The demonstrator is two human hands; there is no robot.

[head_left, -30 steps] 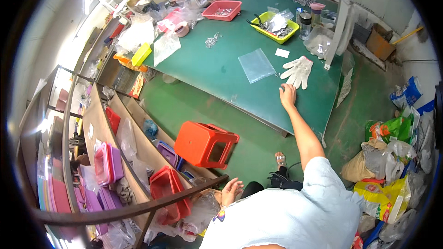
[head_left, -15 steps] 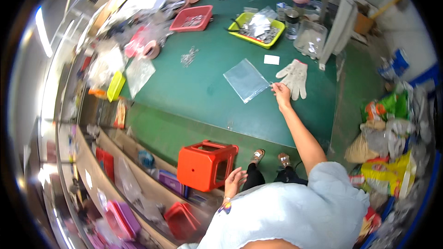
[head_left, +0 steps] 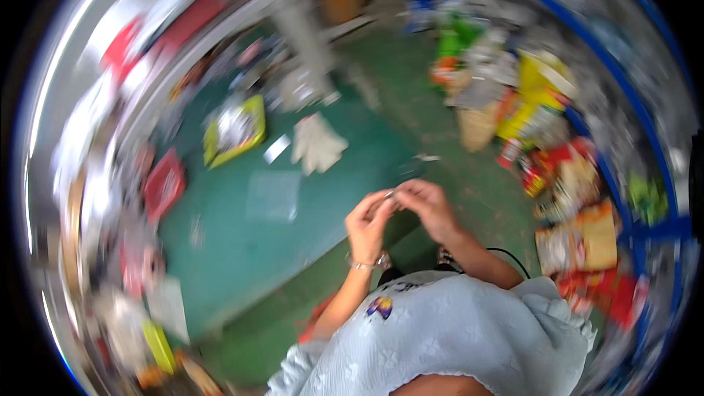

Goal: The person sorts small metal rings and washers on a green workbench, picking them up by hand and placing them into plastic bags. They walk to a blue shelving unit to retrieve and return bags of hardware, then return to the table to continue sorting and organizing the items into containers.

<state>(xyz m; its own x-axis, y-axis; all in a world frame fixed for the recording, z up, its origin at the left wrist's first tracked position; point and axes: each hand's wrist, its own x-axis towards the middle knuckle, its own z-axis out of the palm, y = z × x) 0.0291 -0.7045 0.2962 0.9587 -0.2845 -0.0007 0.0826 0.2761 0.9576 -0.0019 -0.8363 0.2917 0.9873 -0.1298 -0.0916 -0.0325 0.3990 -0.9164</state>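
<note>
My left hand (head_left: 367, 226) and my right hand (head_left: 434, 213) meet in front of my body, near the table's edge. Their fingertips pinch a small, shiny, metal-looking piece (head_left: 390, 194) between them; blur and size hide its exact kind. Beyond the hands, a clear plastic bag (head_left: 273, 196) lies flat on the green table (head_left: 227, 249). A pale knitted glove (head_left: 317, 144) rests farther back, with a white card (head_left: 277, 148) to its left. Neither hand touches the bag, glove or card.
A yellow-green tray (head_left: 259, 119) of small items and a red tray (head_left: 166, 188) stand on the table's far and left parts. Plastic bags lie at left. To the right, colourful sacks (head_left: 539, 92) crowd beside a blue rack (head_left: 636, 229).
My view has swung to the right. My right hand has left the bag's corner and drawn back toward my body. My left hand has risen to meet it at the small piece.
</note>
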